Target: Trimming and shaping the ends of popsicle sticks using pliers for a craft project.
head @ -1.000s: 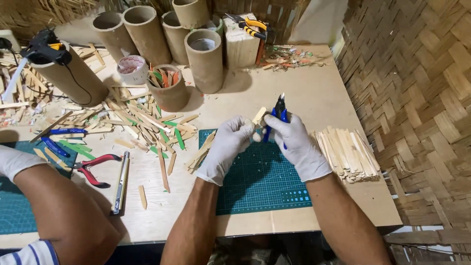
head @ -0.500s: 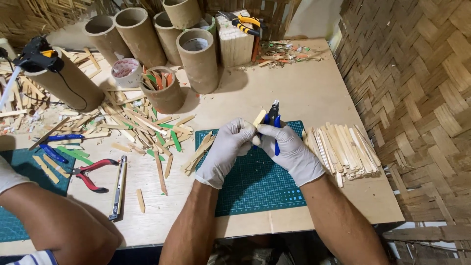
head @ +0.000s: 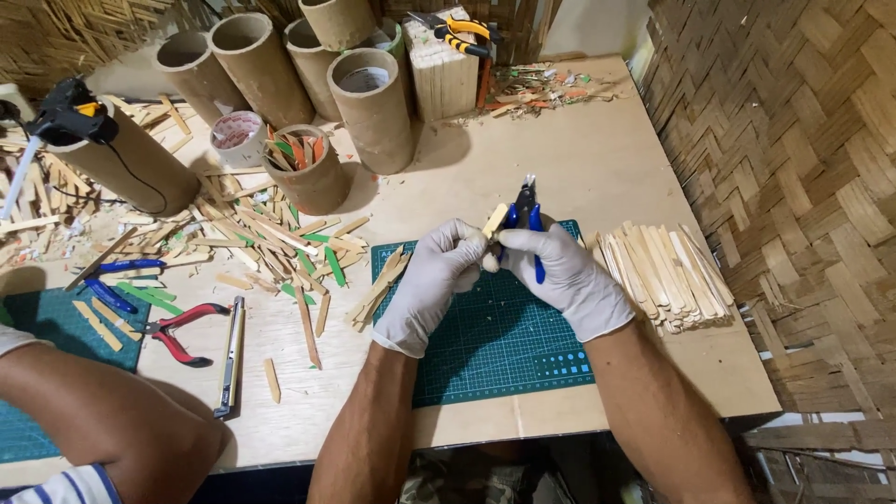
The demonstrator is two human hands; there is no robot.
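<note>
Right hand (head: 565, 280) gripping blue-handled cutters (head: 525, 224), jaws hidden

No packages, labels, signs or screens anywhere on the cluttered craft table (head: 597, 159).

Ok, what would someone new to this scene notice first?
Two white-gloved hands at the middle: the left hand pinches a small wooden stick while the right hand works blue-handled cutters on it, above a green cutting mat. Next, the cardboard tubes at the back and the pile of flat sticks to the right.
</note>
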